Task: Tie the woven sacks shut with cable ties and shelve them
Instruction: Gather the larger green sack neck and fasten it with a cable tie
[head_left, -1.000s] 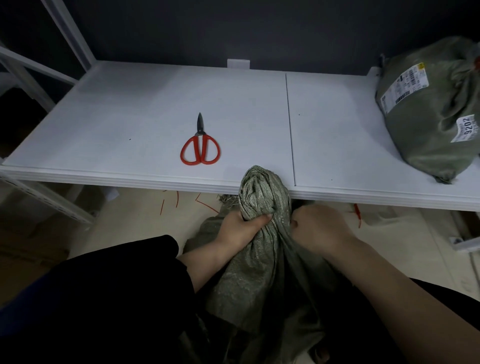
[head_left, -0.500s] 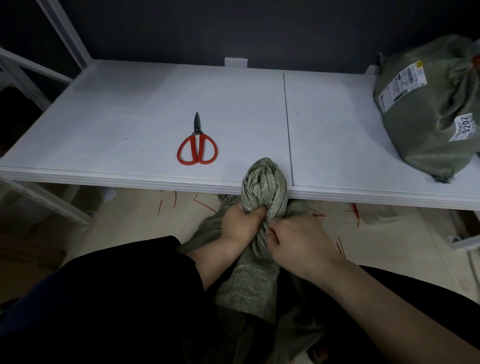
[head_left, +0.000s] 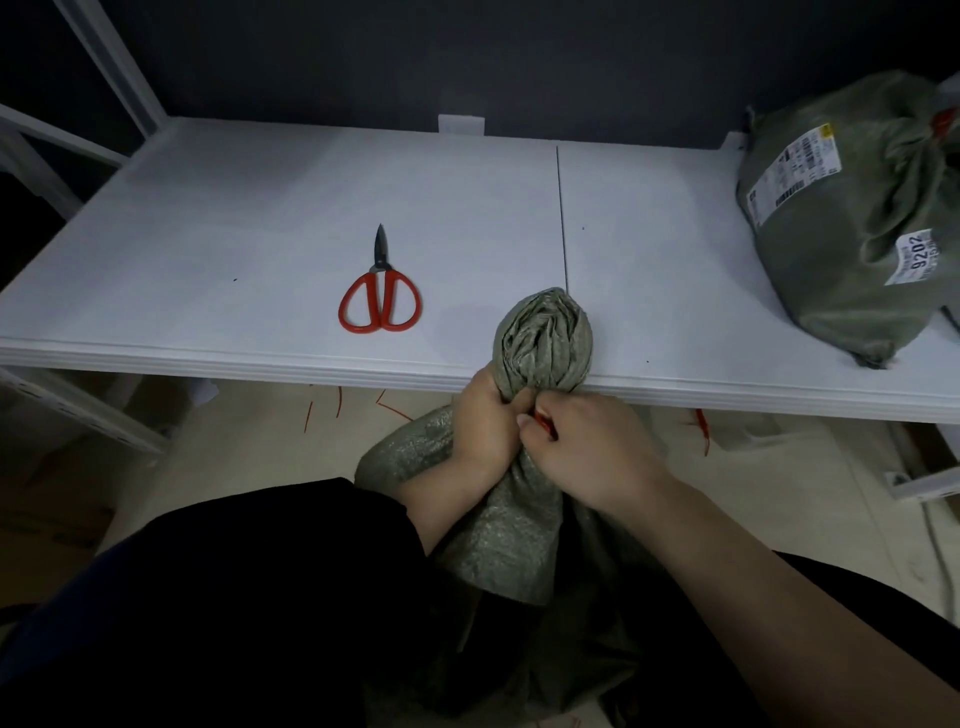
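Your left hand (head_left: 485, 415) is clenched round the gathered neck of the woven sack (head_left: 543, 338), and your right hand (head_left: 587, 447) sits against it from the other side, thumb and fingers pinching a red cable tie (head_left: 541, 423) at the same spot. Only a sliver of the tie shows between your knuckles, so you cannot tell whether it goes round the neck. Your left fingers are hidden behind the fabric, and the sack's body drops out of sight into the dark between your sleeve and lap. On the white shelf (head_left: 208, 234) at the far right lies a second sack (head_left: 841, 249), cut off by the frame edge, with a spot of red at its bunched top. Its larger label (head_left: 795, 171) carries a barcode and a yellow patch, but the print is too small to read; the smaller white label (head_left: 917, 257) reads 9202, with a lower line you cannot make out. Your sack is dull green, coarsely woven, its mouth crumpled into a rounded knob of folds that rises in front of the shelf's front edge. Red-handled scissors (head_left: 379, 301) lie closed on the shelf to its left, well apart. Thin red offcuts (head_left: 701, 428) litter the floor below.
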